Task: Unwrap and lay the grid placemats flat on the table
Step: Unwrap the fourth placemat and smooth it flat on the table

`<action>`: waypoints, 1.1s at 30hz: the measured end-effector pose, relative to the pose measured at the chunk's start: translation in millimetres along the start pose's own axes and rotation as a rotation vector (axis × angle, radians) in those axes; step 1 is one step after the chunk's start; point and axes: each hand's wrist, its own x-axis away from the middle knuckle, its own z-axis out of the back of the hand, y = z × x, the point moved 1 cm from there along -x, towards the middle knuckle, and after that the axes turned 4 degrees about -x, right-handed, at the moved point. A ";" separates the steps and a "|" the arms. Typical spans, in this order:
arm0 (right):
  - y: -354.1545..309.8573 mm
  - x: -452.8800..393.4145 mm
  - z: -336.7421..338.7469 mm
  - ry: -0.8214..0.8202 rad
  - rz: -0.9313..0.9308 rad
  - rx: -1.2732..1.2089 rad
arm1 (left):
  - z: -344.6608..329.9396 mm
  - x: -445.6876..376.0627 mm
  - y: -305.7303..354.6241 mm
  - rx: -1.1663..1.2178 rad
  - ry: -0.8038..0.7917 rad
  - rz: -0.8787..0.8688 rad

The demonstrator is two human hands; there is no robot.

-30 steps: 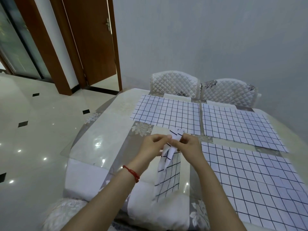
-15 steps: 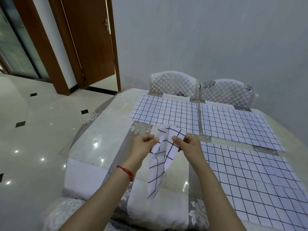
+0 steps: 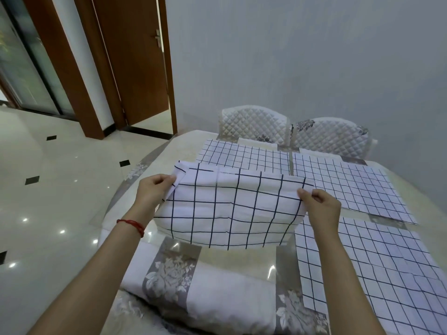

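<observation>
Since the earlier frame, the bunched placemat has been pulled open wide and hangs spread above the near-left part of the worktop. Three other grid placemats lie flat on it: near right, far right, far left. Left hand pinches its upper left corner; right hand pinches its upper right edge, fingers curled.

The held grid placemat is soft matt cloth, faintly creased. The table at centre left is glossy and reflective. Quilted fabric covers the chairs at upper centre.
</observation>
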 end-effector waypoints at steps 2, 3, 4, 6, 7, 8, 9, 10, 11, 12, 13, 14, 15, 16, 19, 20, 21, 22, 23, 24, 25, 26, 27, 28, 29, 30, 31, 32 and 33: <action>-1.2 -1.7 0.2 0.033 -0.011 -0.017 | 3.3 -2.5 -1.9 0.003 -0.019 0.008; -1.5 -2.4 -0.1 0.047 -0.014 -0.023 | 3.8 -3.1 -3.0 0.001 -0.023 0.018; -1.4 -3.1 -0.8 0.060 -0.015 -0.026 | 3.9 -3.0 -3.6 0.000 -0.026 0.026; -0.8 -3.9 -2.0 0.081 -0.016 -0.025 | 4.3 -4.7 -5.6 0.021 -0.027 0.044; 0.0 -4.5 -2.4 0.088 -0.014 -0.027 | 4.4 -6.3 -6.8 0.047 -0.024 0.054; 0.6 -5.1 -2.7 0.094 -0.013 -0.028 | 4.8 -7.3 -7.8 0.074 -0.020 0.065; 1.2 -5.6 -2.9 0.095 -0.012 -0.025 | 5.4 -7.8 -8.1 0.089 -0.017 0.076; 1.3 -5.8 -2.9 0.096 -0.011 -0.019 | 6.0 -8.0 -8.1 0.090 -0.023 0.084; 1.2 -5.9 -3.0 0.098 -0.009 -0.016 | 6.2 -9.5 -9.2 0.084 -0.035 0.091; 0.2 -5.8 -3.0 0.100 -0.007 -0.017 | 6.0 -11.2 -10.1 0.083 -0.047 0.089; -0.9 -5.6 -2.8 0.103 -0.002 -0.019 | 5.6 -12.5 -11.4 0.087 -0.058 0.092; -3.0 -5.1 -3.1 0.101 0.002 -0.019 | 4.6 -12.7 -12.0 0.093 -0.070 0.105; -5.8 -4.6 -4.0 0.088 0.008 -0.016 | 2.9 -12.9 -12.9 0.099 -0.078 0.126; -9.2 -3.8 -5.7 0.060 0.020 -0.004 | 1.1 -13.2 -14.6 0.098 -0.078 0.144; -20.1 0.6 -16.2 -0.082 0.104 0.087 | -6.4 -10.4 -11.5 0.042 0.000 0.119; -23.3 2.8 -20.9 -0.135 0.129 0.123 | -10.9 -7.5 -6.7 0.016 0.025 0.068; -26.2 5.4 -26.1 -0.189 0.149 0.155 | -17.7 -3.7 -0.3 -0.007 0.019 0.008; -28.8 8.2 -31.3 -0.243 0.169 0.184 | -26.5 1.8 8.5 -0.029 -0.025 -0.063; -31.5 11.4 -36.3 -0.295 0.187 0.211 | -36.4 9.1 17.4 -0.055 -0.102 -0.137; -34.4 14.6 -41.3 -0.339 0.202 0.238 | -47.2 17.0 24.8 -0.086 -0.200 -0.205; -36.7 17.5 -45.6 -0.373 0.215 0.266 | -57.2 24.4 30.8 -0.121 -0.301 -0.257; -38.7 19.8 -49.6 -0.396 0.231 0.295 | -66.2 30.5 34.1 -0.153 -0.398 -0.290; -40.9 21.9 -52.9 -0.413 0.247 0.323 | -74.6 36.5 36.8 -0.174 -0.480 -0.314; -43.4 23.8 -56.1 -0.427 0.267 0.342 | -82.4 41.7 37.8 -0.187 -0.538 -0.336; -45.9 25.4 -58.7 -0.440 0.285 0.357 | -89.5 46.4 38.9 -0.199 -0.569 -0.365; -48.4 26.8 -60.9 -0.451 0.303 0.369 | -95.2 49.5 39.7 -0.211 -0.571 -0.405; -50.8 28.0 -61.9 -0.460 0.315 0.375 | -99.5 51.9 41.4 -0.213 -0.550 -0.445; -52.5 28.4 -61.5 -0.470 0.321 0.372 | -102.2 52.7 43.4 -0.198 -0.511 -0.472; -54.4 29.1 -59.6 -0.482 0.320 0.364 | -103.4 51.4 44.7 -0.164 -0.462 -0.483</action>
